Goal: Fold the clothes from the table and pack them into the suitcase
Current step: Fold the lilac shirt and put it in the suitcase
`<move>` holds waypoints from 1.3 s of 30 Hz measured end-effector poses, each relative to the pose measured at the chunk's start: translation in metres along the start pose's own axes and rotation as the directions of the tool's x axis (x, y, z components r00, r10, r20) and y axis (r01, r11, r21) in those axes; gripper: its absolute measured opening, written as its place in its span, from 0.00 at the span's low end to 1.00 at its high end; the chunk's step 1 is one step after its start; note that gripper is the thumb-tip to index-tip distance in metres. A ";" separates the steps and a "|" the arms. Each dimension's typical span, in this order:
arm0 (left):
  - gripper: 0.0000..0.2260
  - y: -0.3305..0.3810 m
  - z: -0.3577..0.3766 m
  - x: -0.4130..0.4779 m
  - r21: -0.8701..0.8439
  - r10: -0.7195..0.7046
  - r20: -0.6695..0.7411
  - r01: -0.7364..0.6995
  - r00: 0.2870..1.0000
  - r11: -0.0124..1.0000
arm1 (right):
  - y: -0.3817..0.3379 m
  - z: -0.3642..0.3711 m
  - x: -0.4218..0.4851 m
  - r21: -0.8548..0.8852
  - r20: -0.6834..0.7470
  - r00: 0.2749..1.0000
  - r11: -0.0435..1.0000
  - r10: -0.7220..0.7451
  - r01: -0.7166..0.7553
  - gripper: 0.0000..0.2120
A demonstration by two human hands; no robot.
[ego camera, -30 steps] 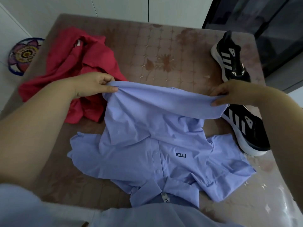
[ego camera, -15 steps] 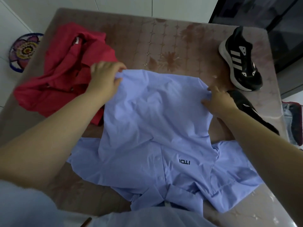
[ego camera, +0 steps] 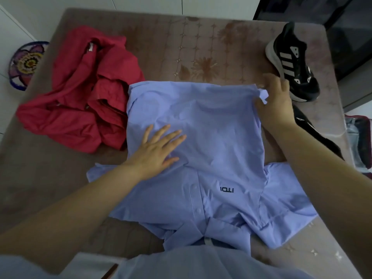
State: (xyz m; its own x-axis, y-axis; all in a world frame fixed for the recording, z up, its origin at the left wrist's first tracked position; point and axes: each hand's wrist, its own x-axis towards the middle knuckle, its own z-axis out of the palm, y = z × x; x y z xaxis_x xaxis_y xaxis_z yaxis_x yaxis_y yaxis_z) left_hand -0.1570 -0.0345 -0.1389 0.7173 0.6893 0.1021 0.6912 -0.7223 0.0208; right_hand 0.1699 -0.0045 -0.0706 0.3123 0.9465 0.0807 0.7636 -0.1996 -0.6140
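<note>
The blue shirt (ego camera: 201, 127), lifted by its hem a second ago, has been laid flat at the middle of the table (ego camera: 201, 47) — hem toward 12 o'clock. The left hand (ego camera: 157, 150) is now pressed on the cloth with straight fingers, while the hem corner at 2 o'clock is still pinched by the right hand (ego camera: 275, 103) — folding can probably be begun.

Domestic interior, a room in a home, table (ego camera: 201, 47) under a brown flower-patterned cloth, white floor tiles (ego camera: 12, 27), round crocheted mat (ego camera: 26, 63), dark glass door (ego camera: 342, 27), everyday red garment (ego camera: 80, 97) and blue shirt (ego camera: 201, 127), black sneakers (ego camera: 291, 63), suitcase (ego camera: 360, 141) on the floor.
</note>
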 end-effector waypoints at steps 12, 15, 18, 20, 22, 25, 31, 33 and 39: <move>0.24 0.052 0.027 -0.086 -0.012 -0.020 0.126 0.022 0.992 1.000 | 0.048 0.025 -0.224 -0.105 0.330 0.887 0.922 -0.322 0.373 0.19; 0.22 0.053 0.022 -0.101 -0.023 -0.091 0.039 0.091 0.995 0.996 | 0.030 0.043 -0.244 -0.154 0.358 0.864 0.890 -0.355 0.429 0.23; 0.22 0.044 0.012 -0.122 -0.112 -0.392 -0.063 0.384 0.918 0.916 | 0.008 0.055 -0.252 -0.061 0.446 0.788 0.864 -0.424 0.500 0.27; 0.23 0.039 0.003 -0.146 -0.230 -0.606 -0.111 0.572 0.788 0.787 | -0.006 0.066 -0.260 0.003 0.489 0.715 0.820 -0.500 0.572 0.27; 0.22 0.041 -0.005 -0.170 -0.270 -0.697 -0.144 0.650 0.702 0.710 | -0.017 0.077 -0.267 0.018 0.517 0.641 0.755 -0.568 0.655 0.25; 0.25 0.048 -0.007 -0.192 -0.269 -0.786 -0.076 0.746 0.614 0.609 | -0.020 0.089 -0.270 -0.025 0.592 0.555 0.675 -0.585 0.737 0.24; 0.29 0.040 -0.009 -0.185 -0.369 -0.943 0.064 0.885 0.328 0.283 | -0.014 0.098 -0.274 -0.081 0.622 0.515 0.607 -0.589 0.791 0.23; 0.29 0.036 -0.010 -0.177 -0.361 -0.951 0.080 0.898 0.300 0.253 | -0.014 0.099 -0.274 -0.081 0.614 0.509 0.593 -0.603 0.801 0.24; 0.25 0.022 -0.012 -0.166 -0.331 -0.980 0.193 0.943 0.041 -0.026 | -0.015 0.099 -0.276 -0.033 0.581 0.528 0.630 -0.620 0.776 0.23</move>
State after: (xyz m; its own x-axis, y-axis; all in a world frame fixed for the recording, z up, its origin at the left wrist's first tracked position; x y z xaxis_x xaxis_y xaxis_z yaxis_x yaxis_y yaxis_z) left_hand -0.2625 -0.1655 -0.1434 -0.6313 0.7471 -0.2082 0.6296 0.6504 0.4250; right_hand 0.0167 -0.2373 -0.1615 -0.6368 0.7703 -0.0329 0.7418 0.6005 -0.2986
